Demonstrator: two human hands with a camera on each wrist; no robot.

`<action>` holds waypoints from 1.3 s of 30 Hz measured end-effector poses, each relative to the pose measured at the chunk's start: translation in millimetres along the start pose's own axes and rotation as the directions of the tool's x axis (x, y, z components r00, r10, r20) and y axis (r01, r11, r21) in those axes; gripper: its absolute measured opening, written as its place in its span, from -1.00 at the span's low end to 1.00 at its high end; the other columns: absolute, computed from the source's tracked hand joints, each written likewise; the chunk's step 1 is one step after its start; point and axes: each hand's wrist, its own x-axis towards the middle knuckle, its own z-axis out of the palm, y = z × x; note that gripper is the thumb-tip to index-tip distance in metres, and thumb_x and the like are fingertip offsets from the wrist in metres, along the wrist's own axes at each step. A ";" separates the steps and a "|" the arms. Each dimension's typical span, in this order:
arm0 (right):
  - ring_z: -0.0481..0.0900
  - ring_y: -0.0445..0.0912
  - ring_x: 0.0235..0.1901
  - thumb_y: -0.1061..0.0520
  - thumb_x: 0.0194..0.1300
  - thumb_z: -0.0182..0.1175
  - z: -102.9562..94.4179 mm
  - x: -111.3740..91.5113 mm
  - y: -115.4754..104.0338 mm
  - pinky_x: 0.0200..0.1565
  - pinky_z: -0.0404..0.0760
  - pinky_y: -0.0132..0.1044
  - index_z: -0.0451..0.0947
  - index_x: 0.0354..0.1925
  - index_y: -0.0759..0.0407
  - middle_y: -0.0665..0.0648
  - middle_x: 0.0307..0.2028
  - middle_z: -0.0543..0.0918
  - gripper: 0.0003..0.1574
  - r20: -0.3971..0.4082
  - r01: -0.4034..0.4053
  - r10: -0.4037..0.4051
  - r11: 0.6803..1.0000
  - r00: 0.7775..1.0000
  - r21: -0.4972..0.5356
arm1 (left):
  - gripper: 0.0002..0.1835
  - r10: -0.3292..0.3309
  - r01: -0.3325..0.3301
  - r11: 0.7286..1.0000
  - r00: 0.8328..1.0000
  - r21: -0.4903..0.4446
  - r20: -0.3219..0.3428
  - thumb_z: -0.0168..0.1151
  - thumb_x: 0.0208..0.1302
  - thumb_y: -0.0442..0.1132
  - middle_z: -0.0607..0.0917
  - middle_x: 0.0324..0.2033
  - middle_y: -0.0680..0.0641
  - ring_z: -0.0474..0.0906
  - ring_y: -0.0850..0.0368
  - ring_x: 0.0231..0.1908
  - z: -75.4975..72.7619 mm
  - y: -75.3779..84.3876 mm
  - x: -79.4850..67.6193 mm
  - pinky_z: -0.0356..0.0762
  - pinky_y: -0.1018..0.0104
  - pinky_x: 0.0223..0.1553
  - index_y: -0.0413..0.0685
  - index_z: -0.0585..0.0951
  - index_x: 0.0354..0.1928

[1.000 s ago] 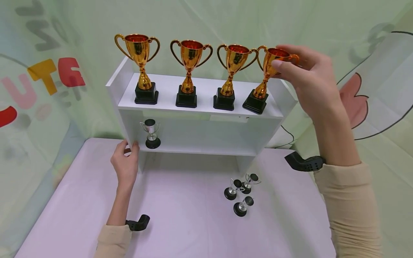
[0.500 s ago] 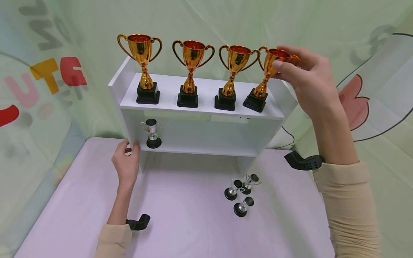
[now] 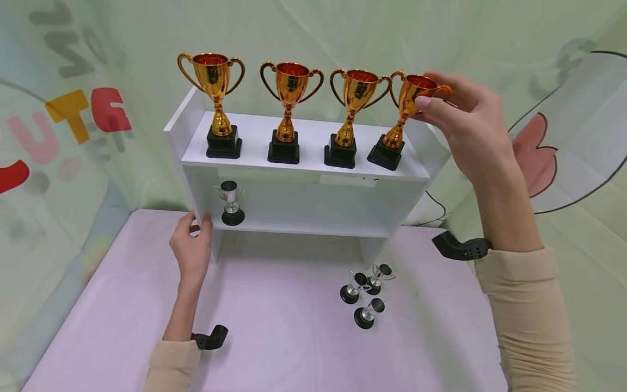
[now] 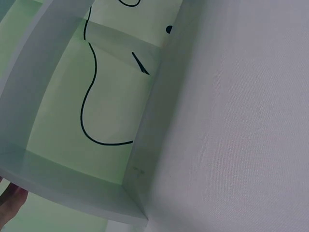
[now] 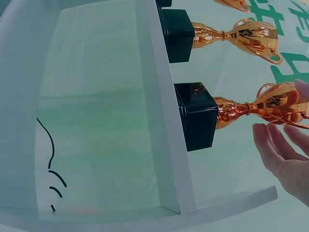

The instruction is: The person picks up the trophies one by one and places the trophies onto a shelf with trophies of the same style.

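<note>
Gold two-handled metallic cups [image 3: 291,83] look glossy (square black plastic-looking bases [image 3: 283,149] too). The white boxy board shelf [image 3: 303,207] looks smooth

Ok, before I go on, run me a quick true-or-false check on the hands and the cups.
1. The right hand holds the rightmost gold cup. True.
2. The left hand holds the left side of the shelf. True.
3. Nothing silver is on the shelf. False: one silver cup stands on its lower board, near the left end.
4. All four gold cups have black bases. True.
5. Every small cup is on the shelf. False: three silver cups are on the table.
</note>
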 end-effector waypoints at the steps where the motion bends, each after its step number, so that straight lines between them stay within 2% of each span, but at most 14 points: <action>1: 0.62 0.07 0.03 0.33 0.27 0.38 -1.1 -0.9 -0.3 0.10 0.64 -0.42 0.55 0.31 0.22 0.21 0.17 0.57 -0.37 -0.001 -0.001 0.001 1.000 1.000 -0.002 | -0.69 -0.001 0.001 1.000 1.000 0.001 -0.001 0.24 0.42 -0.28 0.74 -0.01 -0.23 0.53 0.18 -0.27 0.2 0.1 0.0 0.44 0.68 -0.35 -0.22 0.70 0.12; 7: 0.59 0.07 0.09 0.34 0.27 0.38 -5.4 -6.5 -1.8 0.12 0.64 -0.39 0.56 0.27 0.26 0.22 0.15 0.61 -0.40 0.003 0.021 -0.021 1.000 1.000 0.009 | -0.70 -0.006 0.006 1.000 1.000 0.004 -0.011 0.23 0.42 -0.28 0.75 0.00 -0.22 0.57 0.08 -0.26 1.0 0.2 -0.2 0.43 0.69 -0.33 -0.21 0.71 0.12; 14: 0.60 0.09 0.07 0.33 0.27 0.39 -10.3 -13.9 -1.0 0.07 0.67 -0.37 0.58 0.23 0.31 0.21 0.07 0.62 -0.44 -0.004 0.044 -0.044 0.999 0.999 0.000 | -0.70 0.003 -0.003 1.000 1.000 0.003 -0.015 0.24 0.41 -0.29 0.75 -0.02 -0.24 0.60 -0.04 -0.25 1.1 -0.9 0.0 0.42 0.72 -0.33 -0.22 0.71 0.11; 21: 0.69 0.06 -0.02 0.36 0.27 0.38 -21.8 -27.7 2.0 0.07 0.69 -0.33 0.57 0.24 0.35 0.21 0.07 0.66 -0.44 -0.042 0.052 -0.050 0.998 0.998 0.045 | -0.70 -0.009 0.010 1.000 1.000 0.005 -0.011 0.25 0.41 -0.29 0.75 -0.01 -0.22 0.56 0.12 -0.28 0.8 -1.9 0.0 0.43 0.70 -0.35 -0.22 0.71 0.10; 26: 0.70 0.10 0.00 0.40 0.27 0.35 -25.9 -38.2 2.8 0.07 0.69 -0.30 0.54 0.25 0.40 0.25 0.05 0.69 -0.43 -0.057 0.076 -0.071 0.993 0.996 0.091 | -0.70 -0.009 0.009 1.000 1.000 0.004 -0.008 0.25 0.41 -0.28 0.75 -0.01 -0.22 0.53 0.18 -0.28 0.2 -0.8 0.0 0.42 0.68 -0.34 -0.21 0.71 0.10; 34: 0.72 0.16 -0.03 0.50 0.28 0.27 -26.8 -60.3 4.2 0.09 0.69 -0.20 0.51 0.24 0.52 0.35 0.01 0.70 -0.46 -0.082 0.143 -0.132 0.979 0.988 0.145 | -0.70 -0.003 0.003 1.000 1.000 -0.010 -0.001 0.24 0.42 -0.28 0.75 0.00 -0.23 0.53 0.16 -0.28 0.0 -1.8 -1.0 0.44 0.67 -0.35 -0.20 0.71 0.11; 39: 0.71 0.16 -0.02 0.57 0.31 0.16 -28.7 -77.2 11.9 0.11 0.68 -0.19 0.45 0.25 0.61 0.37 0.00 0.70 -0.47 -0.034 0.201 -0.198 0.966 0.980 0.160 | -0.70 -0.007 0.007 1.000 1.000 -0.015 -0.002 0.24 0.42 -0.27 0.74 0.00 -0.23 0.57 0.06 -0.25 1.0 -2.8 0.1 0.44 0.66 -0.34 -0.20 0.71 0.11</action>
